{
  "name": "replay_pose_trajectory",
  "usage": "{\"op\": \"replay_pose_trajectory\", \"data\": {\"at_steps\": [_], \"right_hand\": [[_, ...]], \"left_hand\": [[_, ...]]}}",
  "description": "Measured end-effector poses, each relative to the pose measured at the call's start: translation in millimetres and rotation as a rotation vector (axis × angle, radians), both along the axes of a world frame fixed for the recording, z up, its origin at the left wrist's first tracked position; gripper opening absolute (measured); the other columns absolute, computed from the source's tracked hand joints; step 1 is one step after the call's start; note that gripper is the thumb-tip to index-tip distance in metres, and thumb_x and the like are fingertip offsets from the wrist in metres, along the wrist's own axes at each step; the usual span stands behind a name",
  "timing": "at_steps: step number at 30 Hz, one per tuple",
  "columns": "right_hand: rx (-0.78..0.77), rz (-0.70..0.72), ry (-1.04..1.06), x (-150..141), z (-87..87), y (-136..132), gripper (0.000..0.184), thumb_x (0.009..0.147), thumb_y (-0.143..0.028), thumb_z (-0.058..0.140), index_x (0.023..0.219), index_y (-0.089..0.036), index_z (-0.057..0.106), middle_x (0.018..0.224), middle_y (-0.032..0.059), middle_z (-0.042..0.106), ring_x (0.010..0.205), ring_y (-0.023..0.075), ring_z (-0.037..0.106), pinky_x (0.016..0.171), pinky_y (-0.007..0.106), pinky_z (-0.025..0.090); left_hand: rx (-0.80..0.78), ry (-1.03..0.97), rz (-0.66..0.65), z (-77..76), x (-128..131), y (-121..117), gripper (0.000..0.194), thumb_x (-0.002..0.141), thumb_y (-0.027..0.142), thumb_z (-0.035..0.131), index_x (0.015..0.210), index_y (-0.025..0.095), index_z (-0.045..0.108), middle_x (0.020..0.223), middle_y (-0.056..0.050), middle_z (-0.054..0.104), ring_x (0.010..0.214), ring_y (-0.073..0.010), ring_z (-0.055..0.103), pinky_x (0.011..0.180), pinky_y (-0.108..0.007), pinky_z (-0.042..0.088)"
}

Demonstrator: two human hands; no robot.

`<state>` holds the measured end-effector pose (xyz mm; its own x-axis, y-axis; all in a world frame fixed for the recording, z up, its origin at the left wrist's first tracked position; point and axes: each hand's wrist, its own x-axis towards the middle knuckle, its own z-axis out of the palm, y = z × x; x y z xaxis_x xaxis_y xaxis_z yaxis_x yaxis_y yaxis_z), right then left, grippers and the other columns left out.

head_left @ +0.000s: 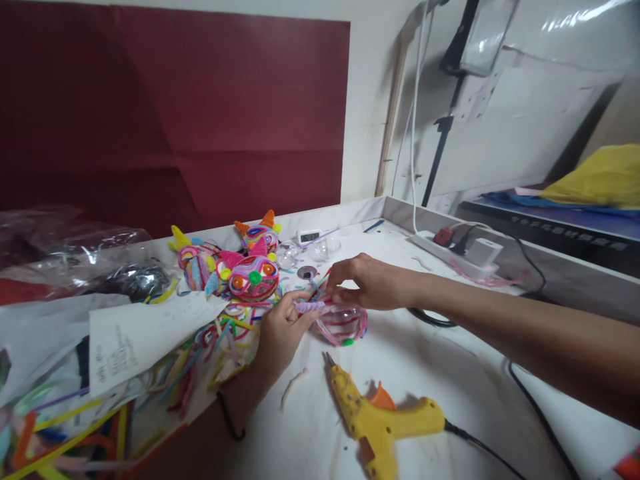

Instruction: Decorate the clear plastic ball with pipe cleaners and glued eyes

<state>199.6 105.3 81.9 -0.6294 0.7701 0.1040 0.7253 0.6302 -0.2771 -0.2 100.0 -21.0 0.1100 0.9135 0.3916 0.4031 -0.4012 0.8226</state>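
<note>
My left hand (283,327) is closed, with thumb and fingers pinching a lilac twisted pipe cleaner (309,306). The pipe cleaner lies against a clear plastic craft ball (345,324) wrapped with pink strips and showing a green spot low down. Over the top of the ball my right hand (363,280) has its fingers bent and pressed together at the far end of the lilac piece; what lies between its fingertips is hidden. A yellow glue gun (385,427) rests on the table just nearer than the ball, its nozzle pointing toward it.
Finished colourful animal figures (254,275) stand behind my left hand. Loose pipe cleaners (170,380) and a white paper bag (145,340) crowd the left side. A small digital display (309,236) sits at the back. A power strip (450,253) and black cable (540,407) run along the right.
</note>
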Motion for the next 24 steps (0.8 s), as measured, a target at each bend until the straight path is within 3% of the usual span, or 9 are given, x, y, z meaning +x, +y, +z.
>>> {"op": "replay_pose_trajectory", "data": {"at_steps": [11,17,22,24], "right_hand": [[0.068,0.029,0.028,5,-0.7,-1,0.018,0.079,-0.011,0.063,0.092,-0.018,0.072,0.097,0.0060,0.074,0.085,0.0190,0.067,0.077,0.029,0.046],[0.332,0.058,0.013,3,-2.7,-48,0.016,0.086,-0.014,0.055,0.090,-0.020,0.069,0.088,0.0076,0.069,0.086,0.0229,0.061,0.082,0.039,0.039],[0.100,0.136,-0.057,9,-25.9,-106,0.013,0.083,-0.028,0.061,0.093,-0.022,0.066,0.097,0.0096,0.068,0.088,0.0252,0.062,0.078,0.038,0.046],[0.008,0.113,-0.075,12,-36.8,-120,0.024,0.079,-0.029,0.066,0.102,-0.025,0.066,0.100,0.0100,0.069,0.090,0.0269,0.063,0.080,0.039,0.048]], "left_hand": [[0.001,0.025,0.015,-0.6,-2,-1,0.020,0.074,0.037,0.060,0.075,0.018,0.064,0.048,0.009,0.026,0.047,-0.0095,0.028,0.047,-0.023,0.022],[-0.033,-0.028,0.002,-1.1,-4,0,0.021,0.075,0.039,0.059,0.074,0.018,0.061,0.049,0.009,0.024,0.047,-0.0095,0.026,0.047,-0.024,0.019],[-0.024,-0.031,-0.007,-6.8,-4,4,0.022,0.076,0.040,0.059,0.073,0.018,0.061,0.048,0.009,0.023,0.047,-0.0093,0.025,0.047,-0.024,0.018],[-0.033,-0.041,-0.018,-9.2,-4,5,0.024,0.077,0.041,0.058,0.073,0.018,0.060,0.049,0.009,0.024,0.048,-0.0093,0.025,0.047,-0.024,0.018]]}}
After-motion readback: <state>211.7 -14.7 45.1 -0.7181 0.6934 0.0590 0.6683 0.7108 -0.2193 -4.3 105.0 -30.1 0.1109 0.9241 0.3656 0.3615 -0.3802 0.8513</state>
